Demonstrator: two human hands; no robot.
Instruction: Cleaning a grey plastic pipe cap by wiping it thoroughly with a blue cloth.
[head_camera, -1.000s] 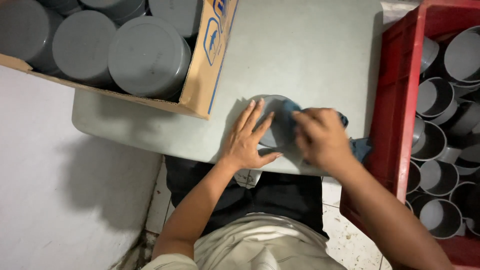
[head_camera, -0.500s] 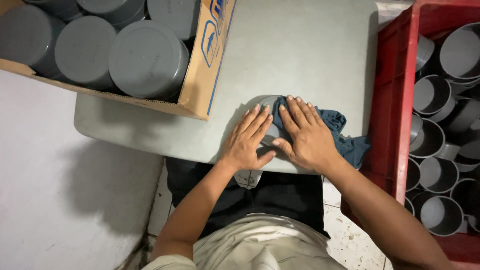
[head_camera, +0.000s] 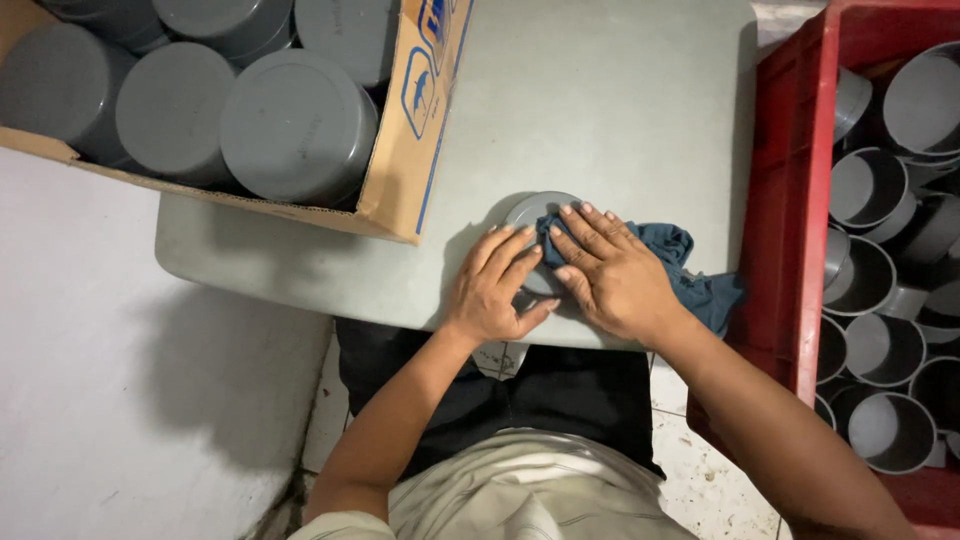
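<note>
Since a moment ago my right hand (head_camera: 615, 275) slides its crumpled dark-blue cloth (head_camera: 690, 275) rightward; both palms, left hand (head_camera: 495, 290) included, press flat, gripping nothing, on the round grey plastic cap (head_camera: 530, 212) near the tabletop's (head_camera: 600, 110) front edge.

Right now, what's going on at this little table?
A person has both hands on a round grey cap lying flat on the grey table. The left hand steadies it; the right hand presses a dark blue cloth onto it. A cardboard box and a red crate hold more grey caps.
</note>
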